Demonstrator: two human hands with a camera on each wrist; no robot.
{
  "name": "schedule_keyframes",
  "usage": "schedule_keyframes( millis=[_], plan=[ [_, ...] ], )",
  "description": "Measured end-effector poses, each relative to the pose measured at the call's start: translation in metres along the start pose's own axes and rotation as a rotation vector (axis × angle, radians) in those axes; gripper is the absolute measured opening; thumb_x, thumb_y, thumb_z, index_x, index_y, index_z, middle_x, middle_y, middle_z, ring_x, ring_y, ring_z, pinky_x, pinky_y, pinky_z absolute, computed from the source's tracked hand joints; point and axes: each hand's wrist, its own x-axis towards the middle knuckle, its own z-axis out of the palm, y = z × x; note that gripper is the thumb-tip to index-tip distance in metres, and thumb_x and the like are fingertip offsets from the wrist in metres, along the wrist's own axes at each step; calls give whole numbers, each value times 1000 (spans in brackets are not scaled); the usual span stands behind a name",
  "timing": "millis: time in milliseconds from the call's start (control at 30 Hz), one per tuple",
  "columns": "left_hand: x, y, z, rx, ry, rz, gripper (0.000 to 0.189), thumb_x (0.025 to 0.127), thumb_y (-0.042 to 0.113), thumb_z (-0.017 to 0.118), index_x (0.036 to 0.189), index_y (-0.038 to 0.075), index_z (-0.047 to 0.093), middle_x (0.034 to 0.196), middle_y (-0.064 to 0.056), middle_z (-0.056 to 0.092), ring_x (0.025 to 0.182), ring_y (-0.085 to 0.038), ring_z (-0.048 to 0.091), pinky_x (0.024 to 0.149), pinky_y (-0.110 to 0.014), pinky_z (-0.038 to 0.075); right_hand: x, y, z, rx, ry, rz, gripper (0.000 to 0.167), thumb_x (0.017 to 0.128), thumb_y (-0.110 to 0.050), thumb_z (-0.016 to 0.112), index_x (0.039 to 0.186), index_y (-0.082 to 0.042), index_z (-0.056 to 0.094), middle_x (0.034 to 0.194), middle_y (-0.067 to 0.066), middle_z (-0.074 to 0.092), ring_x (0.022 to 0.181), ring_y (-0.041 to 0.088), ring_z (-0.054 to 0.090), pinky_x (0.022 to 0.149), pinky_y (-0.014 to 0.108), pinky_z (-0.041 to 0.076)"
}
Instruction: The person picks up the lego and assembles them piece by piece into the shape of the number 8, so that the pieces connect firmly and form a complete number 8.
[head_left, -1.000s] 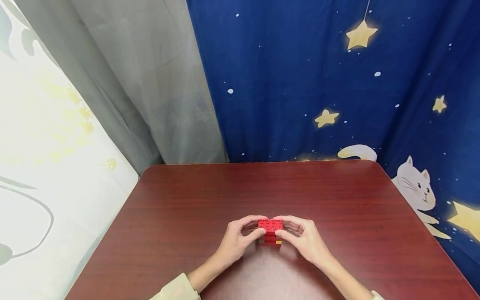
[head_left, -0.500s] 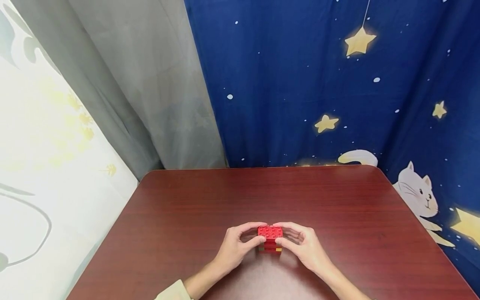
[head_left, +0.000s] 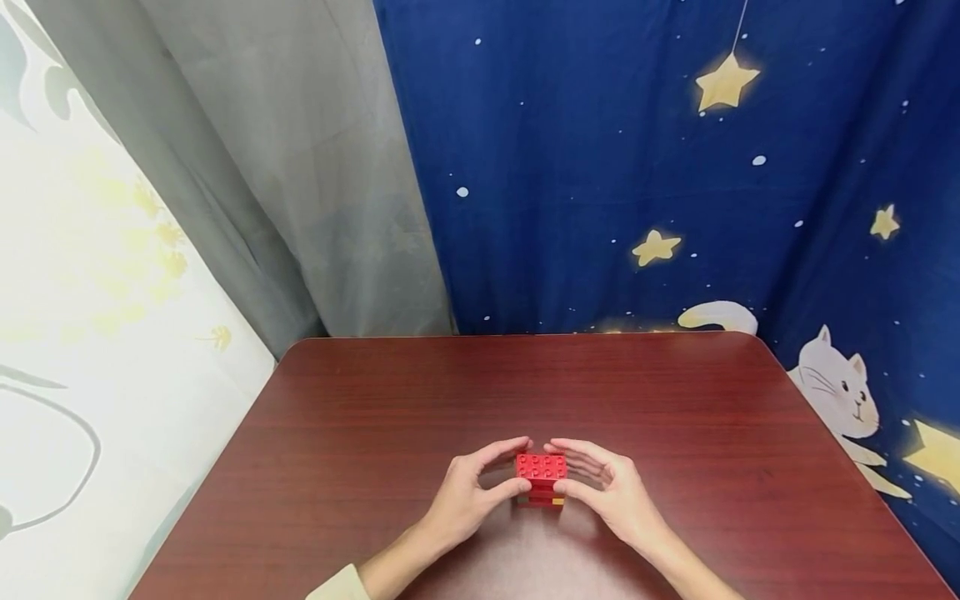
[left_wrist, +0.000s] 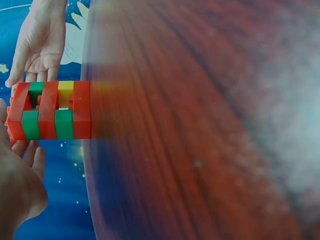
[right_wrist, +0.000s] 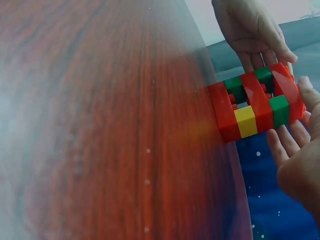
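Observation:
A stack of toy building bricks [head_left: 542, 467] stands upright on the brown table, a studded red brick on top. Red layers alternate with smaller bricks; a green brick [left_wrist: 30, 125] and a yellow brick [right_wrist: 245, 121] show in the wrist views, with gaps between. My left hand [head_left: 463, 500] is around the stack's left side, its thumb at the front edge and its fingers behind, slightly off the back. Mirroring it on the right, my right hand [head_left: 621, 500] has its thumb near the front corner and fingers spread loosely behind. Whether either thumb touches is unclear.
The wooden table [head_left: 375, 400] extends on all sides of the stack. Behind it hang a blue star-patterned curtain [head_left: 570, 167] and a grey curtain [head_left: 315, 167]. A pale patterned cloth [head_left: 112, 292] hangs at the left.
The fingers of both hands have loosened and lifted away from the back of the top red brick. The stack stays in place; the head view has tilted slightly.

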Motion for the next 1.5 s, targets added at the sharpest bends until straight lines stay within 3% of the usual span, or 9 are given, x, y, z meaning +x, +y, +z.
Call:
schedule_keyframes(
  millis=[100, 200, 300, 367, 633, 867, 1233, 1500],
  plan=[
    [-4, 0, -1, 34, 17, -5, 61, 91, 20, 86, 148, 16, 63, 143, -10, 67, 131, -23, 65, 107, -43, 53, -2, -1, 0, -15, 2, 17, 55, 91, -5, 84, 143, -6, 66, 136, 17, 70, 125, 19, 68, 103, 31, 55],
    [-7, 0, 0, 160, 46, -11, 67, 88, 22, 89, 149, 15, 62, 144, -5, 66, 129, -21, 66, 107, -40, 53, -6, -1, 0, -45, 12, 70, 57, 90, -10, 86, 143, -6, 67, 137, 14, 70, 125, 16, 68, 102, 30, 55],
    [-10, 2, 2, 277, 65, -14, 69, 87, 24, 90, 150, 13, 62, 142, -2, 66, 124, -21, 68, 104, -41, 55, -9, 0, 2, -44, 14, 103, 59, 89, -11, 87, 143, 1, 65, 137, 13, 70, 124, 16, 67, 101, 30, 55],
    [-11, 3, 4, 302, 59, -30, 69, 88, 23, 89, 150, 11, 62, 142, -3, 66, 124, -20, 68, 104, -41, 55, -10, 2, 3, -34, 8, 101, 59, 89, -8, 86, 142, 5, 63, 137, 16, 69, 124, 16, 67, 100, 30, 56],
    [-14, 6, 10, 232, 16, -111, 67, 91, 13, 85, 149, -2, 58, 138, -12, 67, 127, -19, 65, 103, -33, 54, -13, 5, 5, -99, 10, 81, 57, 90, -10, 85, 139, 9, 63, 130, 20, 71, 118, 11, 68, 98, 30, 57],
    [-15, 6, 13, 280, 5, -124, 61, 91, 8, 84, 146, -1, 61, 129, -6, 73, 121, -15, 68, 101, -32, 56, -15, 4, 7, -122, 20, 109, 53, 91, -7, 84, 136, 10, 65, 125, 20, 73, 115, 14, 70, 97, 28, 57],
    [-16, 6, 14, 212, 2, -131, 55, 93, 1, 81, 144, -3, 62, 130, -11, 72, 119, -16, 69, 98, -26, 56, -15, 3, 8, -92, 3, 137, 50, 94, -3, 79, 138, 14, 62, 129, 24, 70, 117, 14, 68, 97, 24, 55],
    [-17, 7, 14, 210, -8, -150, 55, 95, 8, 80, 146, -3, 61, 129, -10, 73, 119, -15, 68, 98, -27, 56, -15, 2, 6, -103, -10, 154, 51, 96, -7, 79, 138, 15, 60, 130, 26, 69, 120, 20, 67, 98, 25, 55]
  ],
)
